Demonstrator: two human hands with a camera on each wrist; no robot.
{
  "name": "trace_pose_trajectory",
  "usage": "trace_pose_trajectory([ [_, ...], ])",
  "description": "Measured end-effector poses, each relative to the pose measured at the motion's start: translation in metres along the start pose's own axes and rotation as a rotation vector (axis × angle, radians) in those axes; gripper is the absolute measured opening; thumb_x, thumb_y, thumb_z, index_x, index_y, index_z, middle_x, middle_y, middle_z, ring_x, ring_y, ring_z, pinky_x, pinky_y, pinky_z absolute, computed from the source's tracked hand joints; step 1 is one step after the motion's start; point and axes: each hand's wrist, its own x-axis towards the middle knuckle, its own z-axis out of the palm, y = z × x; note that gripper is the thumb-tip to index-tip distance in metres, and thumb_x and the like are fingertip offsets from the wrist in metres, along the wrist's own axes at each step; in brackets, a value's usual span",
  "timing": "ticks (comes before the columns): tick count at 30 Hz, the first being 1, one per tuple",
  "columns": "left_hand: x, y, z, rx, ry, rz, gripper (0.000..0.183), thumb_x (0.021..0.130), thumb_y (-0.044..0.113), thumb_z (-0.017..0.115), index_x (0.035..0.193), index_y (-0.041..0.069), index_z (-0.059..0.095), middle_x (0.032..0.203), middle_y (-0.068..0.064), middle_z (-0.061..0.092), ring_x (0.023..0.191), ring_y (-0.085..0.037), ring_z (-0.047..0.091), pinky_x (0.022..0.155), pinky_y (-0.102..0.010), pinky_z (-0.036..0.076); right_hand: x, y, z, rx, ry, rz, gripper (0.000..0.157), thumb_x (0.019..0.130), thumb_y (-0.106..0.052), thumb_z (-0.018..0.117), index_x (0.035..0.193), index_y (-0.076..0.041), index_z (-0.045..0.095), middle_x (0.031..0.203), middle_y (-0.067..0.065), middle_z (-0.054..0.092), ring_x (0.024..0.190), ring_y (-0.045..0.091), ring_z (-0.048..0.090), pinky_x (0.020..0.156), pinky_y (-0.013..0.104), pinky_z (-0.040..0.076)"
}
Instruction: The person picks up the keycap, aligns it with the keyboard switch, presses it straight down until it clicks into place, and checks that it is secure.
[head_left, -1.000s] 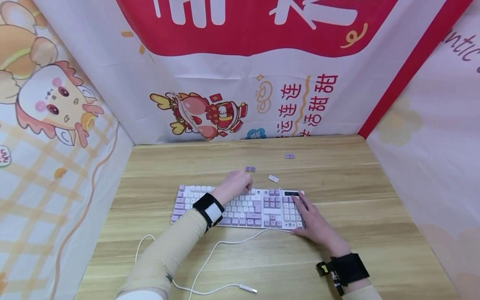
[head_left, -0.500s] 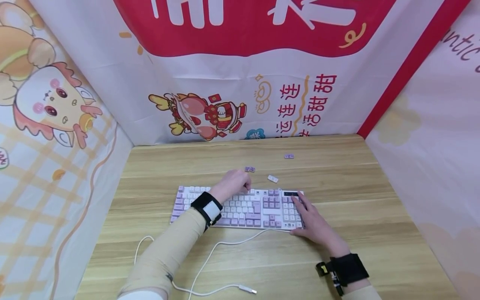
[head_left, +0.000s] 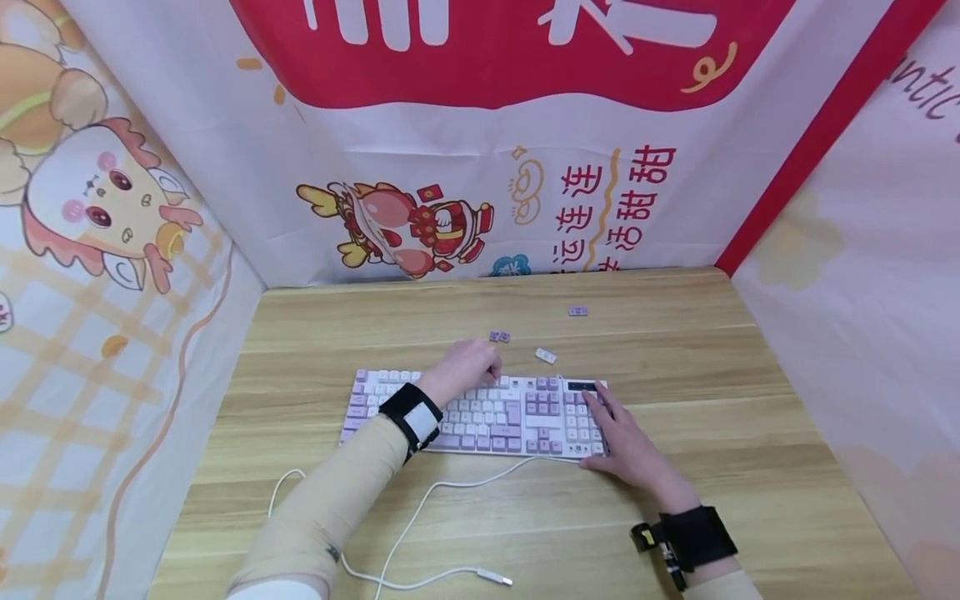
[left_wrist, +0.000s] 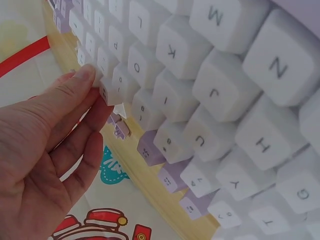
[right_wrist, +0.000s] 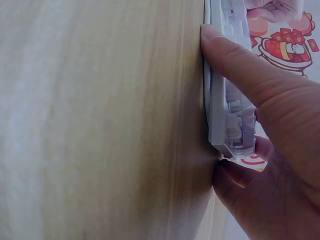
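Observation:
A white and lilac keyboard (head_left: 487, 418) lies flat on the wooden table. Over its back row is my left hand (head_left: 467, 365); in the left wrist view its thumb and fingers pinch a keycap (left_wrist: 104, 93) at the far edge, partly covered by the fingertips. The right hand (head_left: 628, 446) grips the keyboard's right end. Its thumb (right_wrist: 235, 55) presses along the front edge in the right wrist view, while the other fingers reach round the side and over the number pad.
Behind the keyboard lie a pair of small purple pieces (head_left: 498, 337), a white piece (head_left: 546, 356) and another purple piece (head_left: 577, 311). A white cable (head_left: 431, 500) with a USB plug (head_left: 495, 576) loops across the table (head_left: 750, 467) in front. Printed cloth walls surround it.

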Motion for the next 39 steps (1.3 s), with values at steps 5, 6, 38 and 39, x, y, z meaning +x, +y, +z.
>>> trace_pose_trajectory([
  [5, 0.004, 0.000, -0.003, 0.007, -0.028, 0.012, 0.004, 0.087, 0.016, 0.077, 0.084, 0.019, 0.078, 0.079, 0.007, 0.072, 0.074, -0.008, 0.062, 0.075, -0.024, 0.053, -0.001, -0.002, -0.003, 0.003, 0.012, 0.004, 0.106, 0.074, -0.028, 0.088, 0.157, -0.006, 0.026, 0.165, 0.025, 0.014, 0.143, 0.052, 0.031, 0.111, 0.062, 0.038],
  [6, 0.004, 0.001, -0.003, 0.017, -0.031, 0.017, 0.004, 0.086, 0.016, 0.078, 0.084, 0.019, 0.078, 0.079, 0.007, 0.072, 0.074, -0.008, 0.061, 0.075, -0.024, 0.052, -0.001, -0.002, -0.003, 0.005, 0.009, 0.008, 0.106, 0.075, -0.028, 0.088, 0.157, -0.006, 0.026, 0.165, 0.025, 0.014, 0.143, 0.052, 0.030, 0.111, 0.062, 0.038],
  [38, -0.004, -0.001, 0.017, 0.038, 0.092, -0.015, 0.005, 0.084, 0.016, 0.079, 0.087, 0.018, 0.076, 0.083, 0.003, 0.074, 0.072, -0.008, 0.064, 0.071, -0.021, 0.054, 0.001, 0.003, 0.001, 0.015, -0.027, 0.039, 0.107, 0.076, -0.029, 0.086, 0.159, -0.011, 0.022, 0.167, 0.020, 0.008, 0.146, 0.050, 0.027, 0.112, 0.061, 0.038],
  [39, -0.004, -0.001, 0.017, 0.025, 0.093, -0.019, 0.006, 0.084, 0.016, 0.079, 0.088, 0.018, 0.076, 0.084, 0.003, 0.074, 0.074, -0.008, 0.065, 0.073, -0.022, 0.054, 0.001, 0.003, 0.001, 0.013, -0.026, 0.040, 0.107, 0.076, -0.029, 0.086, 0.159, -0.011, 0.022, 0.167, 0.020, 0.008, 0.146, 0.050, 0.027, 0.112, 0.061, 0.038],
])
